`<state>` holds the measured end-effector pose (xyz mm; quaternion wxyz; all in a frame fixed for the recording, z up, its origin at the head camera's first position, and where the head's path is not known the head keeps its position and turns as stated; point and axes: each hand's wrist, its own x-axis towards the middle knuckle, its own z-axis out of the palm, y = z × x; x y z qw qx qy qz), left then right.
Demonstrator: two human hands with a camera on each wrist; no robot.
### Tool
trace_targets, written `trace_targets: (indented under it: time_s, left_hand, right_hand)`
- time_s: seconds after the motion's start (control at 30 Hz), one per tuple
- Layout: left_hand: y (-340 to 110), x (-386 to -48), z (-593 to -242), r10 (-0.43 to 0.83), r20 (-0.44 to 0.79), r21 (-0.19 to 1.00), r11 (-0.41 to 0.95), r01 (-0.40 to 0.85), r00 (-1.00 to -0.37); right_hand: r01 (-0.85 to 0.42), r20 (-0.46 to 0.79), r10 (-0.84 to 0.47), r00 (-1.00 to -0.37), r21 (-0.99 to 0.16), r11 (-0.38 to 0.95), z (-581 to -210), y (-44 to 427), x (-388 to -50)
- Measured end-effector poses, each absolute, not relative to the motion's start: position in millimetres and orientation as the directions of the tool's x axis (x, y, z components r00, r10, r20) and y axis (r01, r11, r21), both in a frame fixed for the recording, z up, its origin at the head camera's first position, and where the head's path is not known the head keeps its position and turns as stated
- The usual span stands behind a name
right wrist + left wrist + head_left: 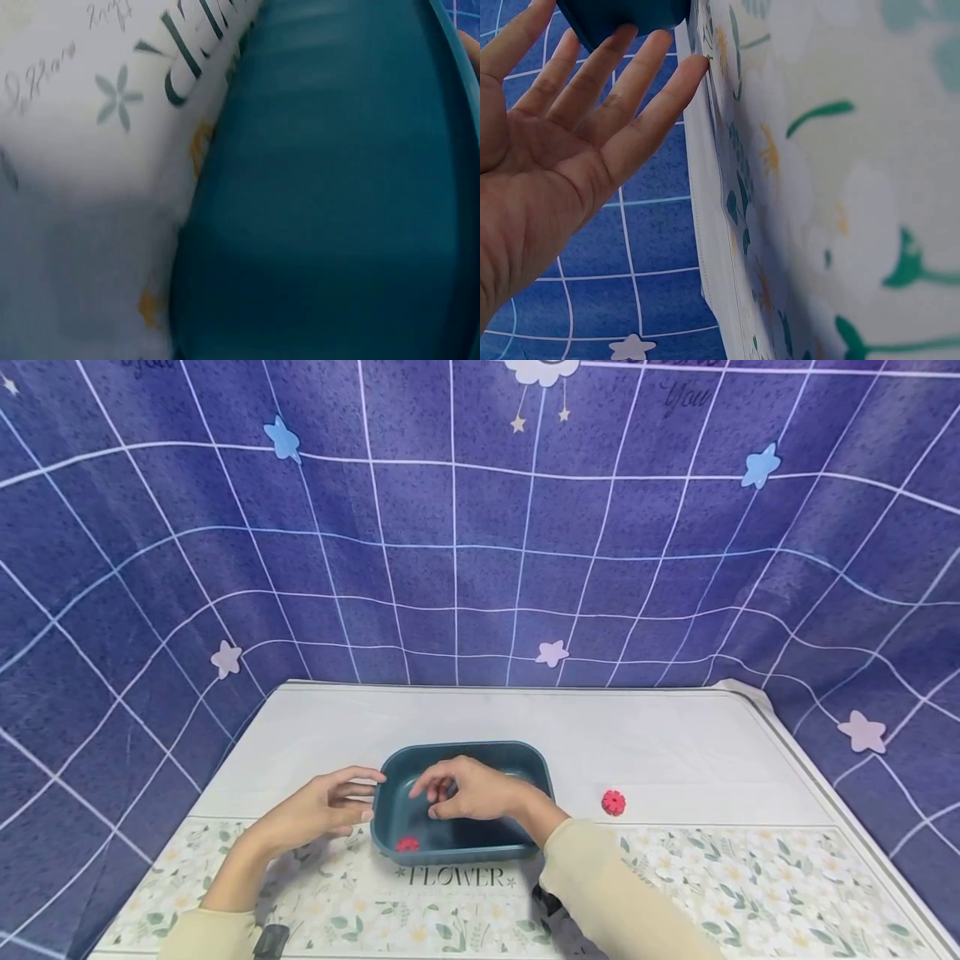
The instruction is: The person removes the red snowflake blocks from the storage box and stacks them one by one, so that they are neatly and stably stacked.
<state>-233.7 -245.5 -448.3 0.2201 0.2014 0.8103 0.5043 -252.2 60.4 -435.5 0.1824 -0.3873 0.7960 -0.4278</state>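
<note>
A dark teal rectangular basin [536, 760] stands on the table. Inside it, at the near left corner, lies a small red flower-shaped piece [407, 844]. My left hand [322, 810] is at the basin's left end, its fingers spread and fairly straight, fingertips at the rim; the left wrist view shows its bare palm. Over the basin's middle is my right hand [472, 789], fingers loosely bent, with no object visible between thumb and fingers. A second red flower-shaped piece [613, 802] lies on the table to the right of the basin. The right wrist view is mostly basin wall [322, 187].
A white cloth with a flower-printed band [720, 885] covers the table, and the word FLOWER is printed in front of the basin. Behind and at both sides hangs a blue curtain [480, 577] with a grid and stars.
</note>
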Motion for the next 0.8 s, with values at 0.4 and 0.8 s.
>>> trace_targets:
  time_s: [0.4,0.8]
  left_hand:
    - [-242.0,-234.3,-447.2,0.575,-0.135,0.906,0.401,0.134,-0.807]
    - [-244.0,-233.9,-443.9,0.573,-0.139,0.901,0.411,0.136,-0.808]
  right_hand:
    - [-0.360,-0.092,-0.768,-0.634,-0.844,0.397,-460.0,43.7,-245.3]
    - [-0.466,-0.086,-0.783,-0.617,-0.761,0.451,-468.5,35.7,-246.7]
